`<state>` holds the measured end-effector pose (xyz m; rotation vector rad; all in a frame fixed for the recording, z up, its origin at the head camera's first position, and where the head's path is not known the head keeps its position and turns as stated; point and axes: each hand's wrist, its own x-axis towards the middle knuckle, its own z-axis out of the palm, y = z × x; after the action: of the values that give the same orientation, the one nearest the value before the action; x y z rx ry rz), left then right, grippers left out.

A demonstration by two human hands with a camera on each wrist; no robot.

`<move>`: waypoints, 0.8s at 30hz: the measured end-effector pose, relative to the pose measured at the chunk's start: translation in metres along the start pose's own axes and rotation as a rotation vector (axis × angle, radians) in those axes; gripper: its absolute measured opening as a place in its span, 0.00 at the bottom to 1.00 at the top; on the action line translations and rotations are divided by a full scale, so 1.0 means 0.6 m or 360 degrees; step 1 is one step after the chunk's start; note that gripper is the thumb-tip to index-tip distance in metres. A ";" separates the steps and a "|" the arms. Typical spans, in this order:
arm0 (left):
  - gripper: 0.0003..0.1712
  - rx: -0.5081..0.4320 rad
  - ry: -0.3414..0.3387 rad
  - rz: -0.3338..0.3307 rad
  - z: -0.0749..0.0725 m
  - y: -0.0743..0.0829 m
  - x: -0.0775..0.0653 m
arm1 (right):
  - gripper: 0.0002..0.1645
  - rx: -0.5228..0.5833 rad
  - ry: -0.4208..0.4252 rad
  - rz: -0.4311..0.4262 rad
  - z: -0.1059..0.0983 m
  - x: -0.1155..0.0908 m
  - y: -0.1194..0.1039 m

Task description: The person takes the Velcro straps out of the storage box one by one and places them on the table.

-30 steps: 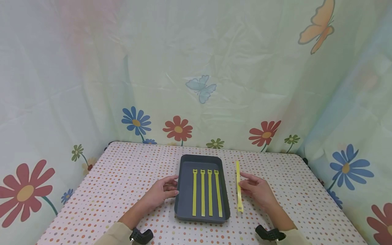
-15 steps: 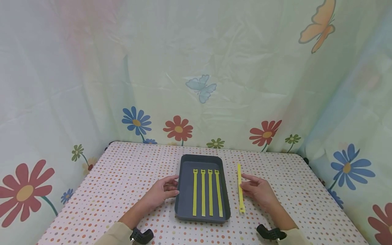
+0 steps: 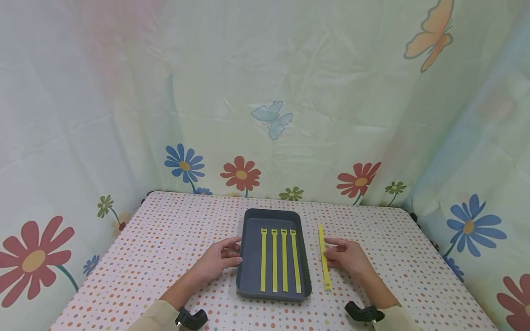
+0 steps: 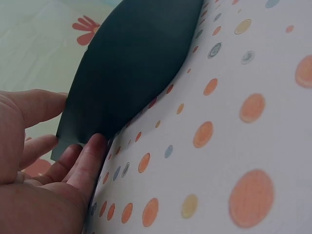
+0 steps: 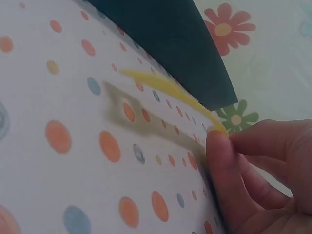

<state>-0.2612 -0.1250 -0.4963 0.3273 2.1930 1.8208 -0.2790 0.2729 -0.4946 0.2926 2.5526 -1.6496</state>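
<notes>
My right hand (image 3: 348, 259) pinches a yellow hook-and-loop cable tie (image 3: 325, 266) between thumb and fingers, just right of the dark grey tray (image 3: 307, 276). In the right wrist view, the tie (image 5: 168, 85) hangs a little above the table and casts a shadow; its edge looks fuzzy. Inside the tray lie several more yellow cable ties (image 3: 274, 262), side by side with their slotted heads at the far end. On the tray's left side rests my left hand (image 3: 213, 262), its fingertips touching the outer wall (image 4: 126, 63), fingers loosely bent.
A dotted cloth covers the table (image 3: 178, 220). Behind it and on both sides hangs a curtain (image 3: 331, 115) printed with flowers and butterflies. Each wrist wears a black camera band (image 3: 191, 318).
The cable tie in my right hand has come slightly nearer to me, shifting a little right and then back left, and it slants slightly more. My left hand and the tray stay put.
</notes>
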 end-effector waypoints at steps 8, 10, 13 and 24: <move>0.39 -0.0002 0.0000 0.0014 -0.001 0.000 -0.001 | 0.31 -0.0188 0.0002 -0.0038 0.007 -0.001 -0.007; 0.39 -0.0005 0.0000 0.0010 -0.001 0.000 -0.001 | 0.31 -0.0223 0.0007 -0.0037 0.009 -0.001 -0.009; 0.39 -0.0008 0.0003 0.0001 0.000 0.001 -0.001 | 0.31 -0.0252 0.0017 -0.0029 0.011 -0.001 -0.012; 0.38 -0.0012 0.0006 0.0003 -0.001 0.001 -0.001 | 0.28 -0.0320 0.0010 -0.0049 0.016 -0.002 -0.024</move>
<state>-0.2606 -0.1256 -0.4954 0.3249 2.1884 1.8322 -0.2811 0.2586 -0.4854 0.2437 2.7125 -1.3873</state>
